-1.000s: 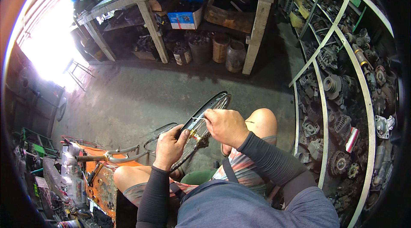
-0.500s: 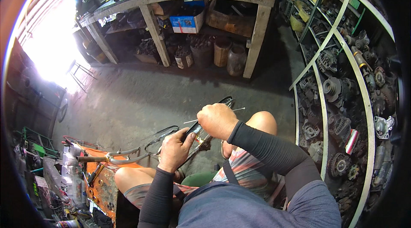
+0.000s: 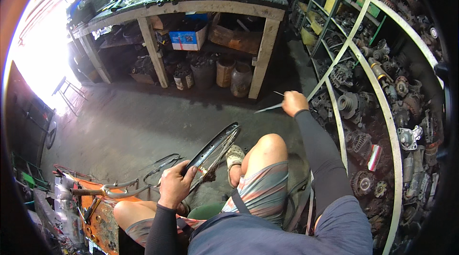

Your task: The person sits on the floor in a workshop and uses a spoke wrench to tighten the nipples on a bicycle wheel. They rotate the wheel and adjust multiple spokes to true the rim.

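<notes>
A bicycle wheel stands on edge between my knees, its black rim (image 3: pixel 216 141) slanting up and away to the right. Thin spokes and a dark sprocket (image 3: pixel 209 175) show under the rim. My left hand (image 3: pixel 174 184) is closed round the near part of the rim, thumb on top. Out to the far right, apart from the wheel, my right hand (image 3: pixel 294 103) makes a fist on a thin pale strip (image 3: pixel 268 108). One end points left and a finer end sticks out above the fist; its exact kind is unclear.
A bicycle fork (image 3: pixel 125 189) lies at the left by an orange rusty box (image 3: pixel 98 228). Ahead stands a workbench (image 3: pixel 210 6) with buckets beneath. Metal racks (image 3: pixel 356 47) full of alternators and motor parts rise close on the right. A stool (image 3: pixel 68 93) stands far left.
My right hand has moved from the rim out to the far right, carrying the thin strip. My left hand still grips the rim. The view has shifted to the right.
</notes>
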Action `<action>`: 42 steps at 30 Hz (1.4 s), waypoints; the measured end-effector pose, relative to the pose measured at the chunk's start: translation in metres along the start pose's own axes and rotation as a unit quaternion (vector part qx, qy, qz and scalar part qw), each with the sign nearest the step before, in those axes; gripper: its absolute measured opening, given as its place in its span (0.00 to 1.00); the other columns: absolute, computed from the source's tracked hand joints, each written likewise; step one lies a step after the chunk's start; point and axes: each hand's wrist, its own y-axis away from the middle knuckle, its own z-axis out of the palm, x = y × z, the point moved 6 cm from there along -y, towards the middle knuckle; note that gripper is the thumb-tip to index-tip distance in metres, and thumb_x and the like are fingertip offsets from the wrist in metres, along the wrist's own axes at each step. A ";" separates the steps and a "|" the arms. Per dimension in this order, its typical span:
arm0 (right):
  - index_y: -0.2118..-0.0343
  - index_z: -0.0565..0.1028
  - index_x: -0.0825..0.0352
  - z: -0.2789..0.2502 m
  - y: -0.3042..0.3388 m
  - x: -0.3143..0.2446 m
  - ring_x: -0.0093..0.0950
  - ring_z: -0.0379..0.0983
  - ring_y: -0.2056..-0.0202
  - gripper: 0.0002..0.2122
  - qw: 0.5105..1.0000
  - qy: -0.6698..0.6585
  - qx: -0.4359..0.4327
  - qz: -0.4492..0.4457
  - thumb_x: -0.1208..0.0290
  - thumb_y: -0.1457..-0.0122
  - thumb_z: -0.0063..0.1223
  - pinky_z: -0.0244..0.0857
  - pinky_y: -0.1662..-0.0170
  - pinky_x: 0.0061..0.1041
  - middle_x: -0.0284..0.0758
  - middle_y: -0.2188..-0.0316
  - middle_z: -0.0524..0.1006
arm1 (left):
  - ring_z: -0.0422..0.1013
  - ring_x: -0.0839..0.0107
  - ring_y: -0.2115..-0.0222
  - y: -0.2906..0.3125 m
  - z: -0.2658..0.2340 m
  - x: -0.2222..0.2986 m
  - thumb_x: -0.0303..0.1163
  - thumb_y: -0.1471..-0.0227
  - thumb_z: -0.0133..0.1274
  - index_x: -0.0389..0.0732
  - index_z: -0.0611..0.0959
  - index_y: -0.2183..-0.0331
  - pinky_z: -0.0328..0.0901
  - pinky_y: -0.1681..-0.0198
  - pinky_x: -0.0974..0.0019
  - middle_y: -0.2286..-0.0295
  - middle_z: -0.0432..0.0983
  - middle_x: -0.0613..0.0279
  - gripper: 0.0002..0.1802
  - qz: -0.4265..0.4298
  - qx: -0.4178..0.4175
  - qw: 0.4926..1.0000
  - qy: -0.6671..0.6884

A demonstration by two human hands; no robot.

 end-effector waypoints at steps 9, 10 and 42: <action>0.60 0.85 0.69 -0.088 0.019 0.016 0.57 0.85 0.55 0.11 0.987 -0.143 0.073 -0.004 0.64 0.32 0.62 0.79 0.51 0.55 0.53 0.60 0.87 | 0.85 0.45 0.63 -0.014 0.003 0.009 0.49 0.38 0.70 0.39 0.92 0.49 0.76 0.56 0.48 0.66 0.89 0.44 0.25 0.003 -0.016 0.998 -0.062; 0.61 0.85 0.69 -0.110 0.020 -0.025 0.57 0.85 0.55 0.11 0.977 -0.189 0.078 -0.055 0.64 0.31 0.61 0.78 0.51 0.55 0.53 0.60 0.87 | 0.85 0.45 0.63 -0.018 0.006 0.012 0.48 0.38 0.71 0.39 0.91 0.48 0.77 0.55 0.48 0.66 0.89 0.43 0.26 0.014 -0.022 0.998 -0.064; 0.66 0.85 0.62 -0.113 0.153 -0.285 0.44 0.87 0.62 0.07 0.910 -0.177 -0.076 -0.367 0.65 0.35 0.66 0.81 0.58 0.45 0.39 0.69 0.87 | 0.88 0.51 0.62 0.000 0.002 0.008 0.46 0.39 0.73 0.38 0.91 0.46 0.79 0.55 0.53 0.63 0.91 0.47 0.27 0.018 -0.005 0.999 -0.044</action>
